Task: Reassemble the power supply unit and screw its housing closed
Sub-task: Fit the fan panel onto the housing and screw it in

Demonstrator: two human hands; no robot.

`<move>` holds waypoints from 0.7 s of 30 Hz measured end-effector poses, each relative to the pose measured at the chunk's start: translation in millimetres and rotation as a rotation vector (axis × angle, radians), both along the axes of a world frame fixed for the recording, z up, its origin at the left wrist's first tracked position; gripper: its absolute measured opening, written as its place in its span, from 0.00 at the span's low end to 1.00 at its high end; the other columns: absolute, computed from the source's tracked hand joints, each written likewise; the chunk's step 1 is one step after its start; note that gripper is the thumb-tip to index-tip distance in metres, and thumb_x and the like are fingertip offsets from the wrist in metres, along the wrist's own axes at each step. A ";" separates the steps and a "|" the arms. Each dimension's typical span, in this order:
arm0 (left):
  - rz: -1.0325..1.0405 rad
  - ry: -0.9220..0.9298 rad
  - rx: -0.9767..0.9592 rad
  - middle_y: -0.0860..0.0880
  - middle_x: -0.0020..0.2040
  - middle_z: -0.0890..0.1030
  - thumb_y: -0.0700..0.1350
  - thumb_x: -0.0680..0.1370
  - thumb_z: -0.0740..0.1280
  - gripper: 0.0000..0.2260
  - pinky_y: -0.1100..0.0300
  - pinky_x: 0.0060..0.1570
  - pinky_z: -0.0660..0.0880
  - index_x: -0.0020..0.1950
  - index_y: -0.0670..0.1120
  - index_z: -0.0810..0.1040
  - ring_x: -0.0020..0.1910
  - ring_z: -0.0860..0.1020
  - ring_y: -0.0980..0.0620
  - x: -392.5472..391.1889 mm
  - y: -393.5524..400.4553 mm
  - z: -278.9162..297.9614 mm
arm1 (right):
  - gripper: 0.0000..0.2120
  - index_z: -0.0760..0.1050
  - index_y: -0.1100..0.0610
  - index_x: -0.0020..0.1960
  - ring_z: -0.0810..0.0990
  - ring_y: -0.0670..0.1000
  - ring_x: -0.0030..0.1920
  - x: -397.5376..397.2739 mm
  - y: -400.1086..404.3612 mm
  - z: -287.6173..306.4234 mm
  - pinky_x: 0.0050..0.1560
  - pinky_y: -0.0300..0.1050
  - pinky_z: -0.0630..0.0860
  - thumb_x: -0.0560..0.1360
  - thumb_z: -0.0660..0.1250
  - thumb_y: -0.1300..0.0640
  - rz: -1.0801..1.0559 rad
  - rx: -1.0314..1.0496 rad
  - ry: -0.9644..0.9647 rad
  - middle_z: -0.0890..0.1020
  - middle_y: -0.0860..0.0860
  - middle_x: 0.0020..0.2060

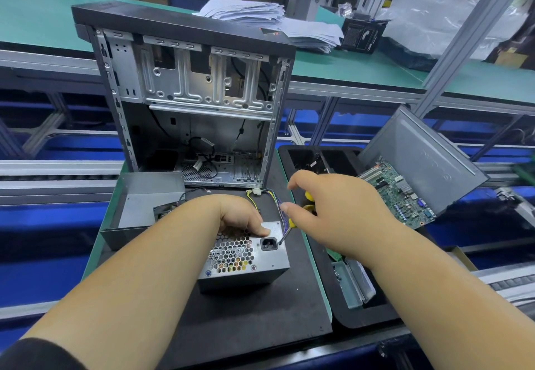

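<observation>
Driving a screw at the PSU's rear face — right hand curled round a yellow-handled screwdriver, its shaft slanting down and left so the tip meets the plate just right of the power socket. Left hand presses down on the unit's top edge, thumb flat on the plate, steadying it. One PSU lies mid-mat, long axis running away from the viewer, wires trailing toward one open case. Right hand is nearer the screw point. One loose cover sits to the left; one motherboard rests in the tray to the right.
</observation>
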State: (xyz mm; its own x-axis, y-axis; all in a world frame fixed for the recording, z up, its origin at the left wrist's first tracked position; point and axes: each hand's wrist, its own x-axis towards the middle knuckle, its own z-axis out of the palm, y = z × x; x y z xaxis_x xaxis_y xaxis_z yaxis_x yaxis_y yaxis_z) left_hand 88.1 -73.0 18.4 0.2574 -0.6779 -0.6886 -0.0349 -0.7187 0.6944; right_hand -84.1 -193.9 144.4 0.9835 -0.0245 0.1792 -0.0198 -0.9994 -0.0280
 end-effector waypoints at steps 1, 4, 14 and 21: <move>-0.003 -0.003 0.001 0.49 0.32 0.78 0.45 0.79 0.68 0.07 0.63 0.31 0.70 0.42 0.44 0.80 0.29 0.74 0.52 0.1 -0.2 0.1 | 0.15 0.71 0.43 0.61 0.76 0.49 0.45 -0.2 0.5 1.1 0.38 0.43 0.68 0.76 0.60 0.39 0.012 0.035 0.007 0.75 0.42 0.40; -0.010 -0.003 0.006 0.49 0.31 0.78 0.44 0.79 0.68 0.08 0.64 0.30 0.70 0.41 0.44 0.80 0.27 0.74 0.54 0.2 -0.5 0.8 | 0.16 0.69 0.43 0.64 0.74 0.49 0.45 1.2 0.6 4.2 0.41 0.44 0.68 0.76 0.62 0.48 0.043 0.078 0.044 0.71 0.40 0.43; 0.003 -0.008 0.010 0.48 0.34 0.79 0.44 0.79 0.68 0.07 0.61 0.33 0.71 0.42 0.44 0.81 0.31 0.75 0.52 -0.1 -0.5 2.9 | 0.08 0.68 0.49 0.48 0.74 0.51 0.41 4.8 7.6 8.0 0.40 0.47 0.71 0.80 0.63 0.45 -0.004 0.101 0.174 0.75 0.46 0.39; 0.002 -0.031 0.026 0.47 0.36 0.78 0.44 0.79 0.68 0.07 0.62 0.34 0.71 0.46 0.42 0.79 0.31 0.74 0.51 -4.6 -0.3 6.7 | 0.11 0.66 0.50 0.49 0.72 0.51 0.39 6.4 10.1 1.6 0.32 0.46 0.63 0.81 0.60 0.43 -0.129 0.089 0.157 0.73 0.45 0.35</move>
State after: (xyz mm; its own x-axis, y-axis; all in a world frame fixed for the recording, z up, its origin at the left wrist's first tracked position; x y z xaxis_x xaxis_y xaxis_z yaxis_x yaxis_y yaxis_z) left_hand 83.4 -73.3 25.0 0.2806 -0.6590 -0.6978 -0.0549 -0.7368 0.6738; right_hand -77.6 -183.8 146.0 0.9869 -0.1608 0.0159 -0.1583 -0.9820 -0.1027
